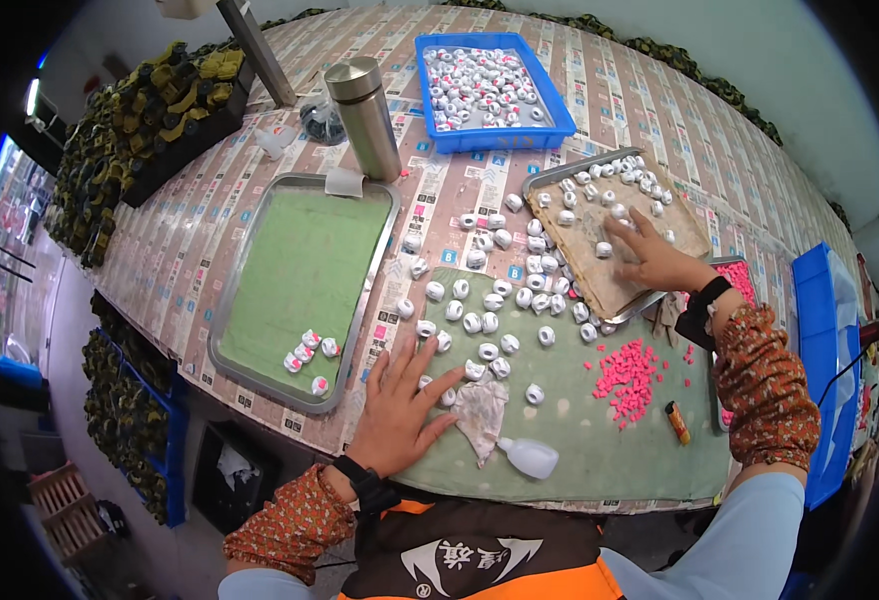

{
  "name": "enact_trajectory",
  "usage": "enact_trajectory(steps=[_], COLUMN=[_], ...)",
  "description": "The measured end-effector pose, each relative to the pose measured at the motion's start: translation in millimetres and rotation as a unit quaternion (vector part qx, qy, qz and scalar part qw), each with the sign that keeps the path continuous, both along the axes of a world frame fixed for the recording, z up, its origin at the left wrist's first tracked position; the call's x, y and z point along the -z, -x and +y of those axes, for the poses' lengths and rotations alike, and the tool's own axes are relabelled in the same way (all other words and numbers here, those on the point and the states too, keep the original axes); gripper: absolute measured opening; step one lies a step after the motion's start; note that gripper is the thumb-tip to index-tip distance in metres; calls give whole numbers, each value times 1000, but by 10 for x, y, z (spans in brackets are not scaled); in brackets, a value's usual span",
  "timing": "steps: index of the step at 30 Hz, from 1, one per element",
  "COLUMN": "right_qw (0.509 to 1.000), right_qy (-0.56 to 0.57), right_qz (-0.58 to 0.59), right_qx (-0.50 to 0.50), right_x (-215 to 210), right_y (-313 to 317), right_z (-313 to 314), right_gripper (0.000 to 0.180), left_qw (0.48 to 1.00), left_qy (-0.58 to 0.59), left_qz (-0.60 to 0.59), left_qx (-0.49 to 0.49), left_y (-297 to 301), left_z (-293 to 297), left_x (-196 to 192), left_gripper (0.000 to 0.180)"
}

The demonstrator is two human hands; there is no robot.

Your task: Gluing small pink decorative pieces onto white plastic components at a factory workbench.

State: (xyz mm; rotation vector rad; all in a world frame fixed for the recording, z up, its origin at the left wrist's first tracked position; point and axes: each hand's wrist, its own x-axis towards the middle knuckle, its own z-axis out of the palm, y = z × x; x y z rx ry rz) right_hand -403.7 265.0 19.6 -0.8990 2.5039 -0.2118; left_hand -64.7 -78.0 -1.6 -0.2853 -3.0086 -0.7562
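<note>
My left hand (397,412) lies with fingers spread on the front of the table, beside a cluster of small white rounded pieces with dark slots (473,322). Over a tilted tray lined with brown card (600,275), my right hand (652,256) reaches with its fingers apart, close to white pieces scattered on the card. Nothing shows in either palm, though the right fingertips partly cover some pieces. A crumpled pale cloth (482,418) and a small white squeeze bottle (530,457) lie right of my left hand. Small bright pink pieces (624,382) form a loose pile nearer me.
On the left, a green-lined metal tray (300,260) holds several white-and-pink pieces. Behind it stands a steel flask (365,120). A blue bin (495,140) full of similar pieces sits at the back. A lighter (678,423) lies near the front; a blue rack (825,370) is at right.
</note>
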Motion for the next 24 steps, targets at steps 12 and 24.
enact_trajectory(steps=[12, 24], right_qw=[980, 972], right_qy=[103, 170], right_qz=[154, 163], right_qx=[74, -18], right_x=[-230, 153], right_y=[-193, -324], right_z=[237, -330], right_gripper=[21, 19], left_qw=[1000, 999], left_qy=[-13, -25], left_qz=[19, 46], left_qx=[4, -1], left_y=[-15, -31], left_z=[8, 3], left_x=[12, 44], left_gripper=[51, 44])
